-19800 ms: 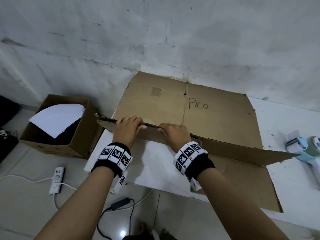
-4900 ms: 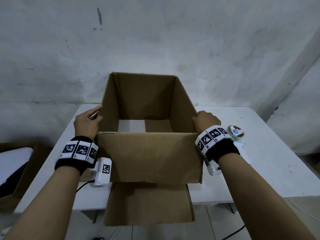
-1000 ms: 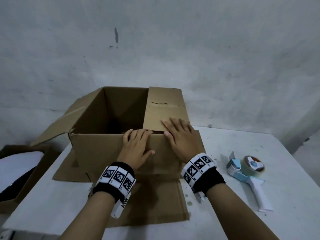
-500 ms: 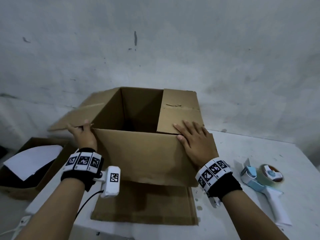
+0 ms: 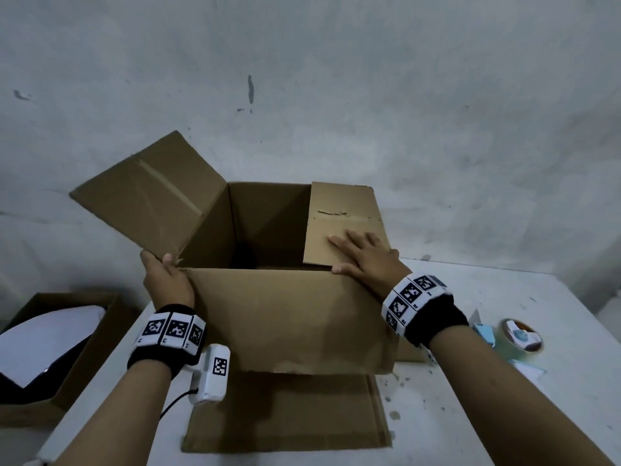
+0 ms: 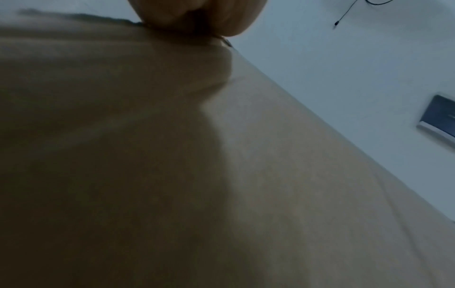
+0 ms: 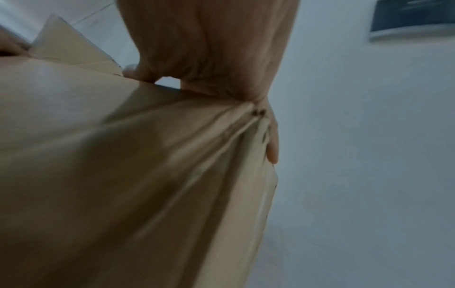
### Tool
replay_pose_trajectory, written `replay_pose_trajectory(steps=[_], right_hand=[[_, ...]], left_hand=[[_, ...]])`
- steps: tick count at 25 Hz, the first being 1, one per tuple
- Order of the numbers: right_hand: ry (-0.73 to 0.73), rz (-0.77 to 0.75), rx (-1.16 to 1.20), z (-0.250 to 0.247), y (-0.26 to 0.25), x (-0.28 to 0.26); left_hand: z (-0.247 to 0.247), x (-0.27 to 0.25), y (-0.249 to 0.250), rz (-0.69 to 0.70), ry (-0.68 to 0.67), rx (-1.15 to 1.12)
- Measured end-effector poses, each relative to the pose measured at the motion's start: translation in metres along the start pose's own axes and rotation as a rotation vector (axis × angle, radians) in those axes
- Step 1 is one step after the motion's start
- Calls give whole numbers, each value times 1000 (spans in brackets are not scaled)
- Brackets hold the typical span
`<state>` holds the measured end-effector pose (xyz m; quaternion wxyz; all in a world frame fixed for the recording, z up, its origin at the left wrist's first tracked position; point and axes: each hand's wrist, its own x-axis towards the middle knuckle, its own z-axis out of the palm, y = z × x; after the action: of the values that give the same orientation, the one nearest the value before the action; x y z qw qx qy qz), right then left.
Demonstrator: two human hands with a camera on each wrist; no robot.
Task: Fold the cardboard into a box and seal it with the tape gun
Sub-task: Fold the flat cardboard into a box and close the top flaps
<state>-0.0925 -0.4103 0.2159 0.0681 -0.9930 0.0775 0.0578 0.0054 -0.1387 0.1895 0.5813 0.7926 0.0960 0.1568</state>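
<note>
Standing erected on the table [image 5: 477, 415] with right flap [image 5: 342, 227] pressed flat under outspread right hand [image 5: 366, 260], left flap [image 5: 151, 196] raised in gripping left hand [image 5: 166, 280], box [image 5: 289, 317] unsealed, tape gun [image 5: 514, 341] untouched beside it.

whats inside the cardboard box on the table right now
Nothing shows inside the cardboard box: only bare inner walls and a dark bottom. The near wall and the right flap under the right hand hide part of it.

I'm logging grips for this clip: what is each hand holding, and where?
Left hand grips the cardboard box at its near-left top corner, under the raised left flap. Right hand holds nothing; it presses the right flap down.
</note>
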Motion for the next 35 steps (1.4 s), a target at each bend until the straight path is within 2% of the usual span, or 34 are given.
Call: replay_pose_trajectory(steps=[4,7,10,12,14,16,18,20,22,24,26,27,33,35], right_hand=[[-42,-21,-244,-9,-10,6],[40,-28,-377,0,-22,8],[150,-34,-262,4,-26,-5],[278,-146,-184,12,-28,-16],[402,-180,-192,23,-28,-21],[335,-131,-88,24,-31,-18],[163,-58,46,20,-29,-14],[131,-77,150,17,-24,-8],[100,-93,247,17,-20,-7],[98,-81,278,20,-17,-6],[178,-86,333,24,-18,-4],[226,-94,393,27,-16,-4],[416,-84,527,29,-14,-7],[482,36,380,28,-3,-9]], left_hand=[[-3,3,-2,29,-49,7],[-7,5,-4,69,-63,12],[-8,5,-5,70,-82,47],[-6,8,-4,60,-94,71],[-4,11,-5,53,-107,88],[-3,13,-7,57,-129,99],[-4,14,-11,83,-149,111],[-7,17,-14,124,-166,67],[-13,19,-17,214,-203,28],[-18,21,-17,407,-298,72],[-15,23,-21,700,-398,293],[-12,24,-23,802,-438,424],[-2,21,-22,848,-568,839],[5,14,-14,836,-597,902]])
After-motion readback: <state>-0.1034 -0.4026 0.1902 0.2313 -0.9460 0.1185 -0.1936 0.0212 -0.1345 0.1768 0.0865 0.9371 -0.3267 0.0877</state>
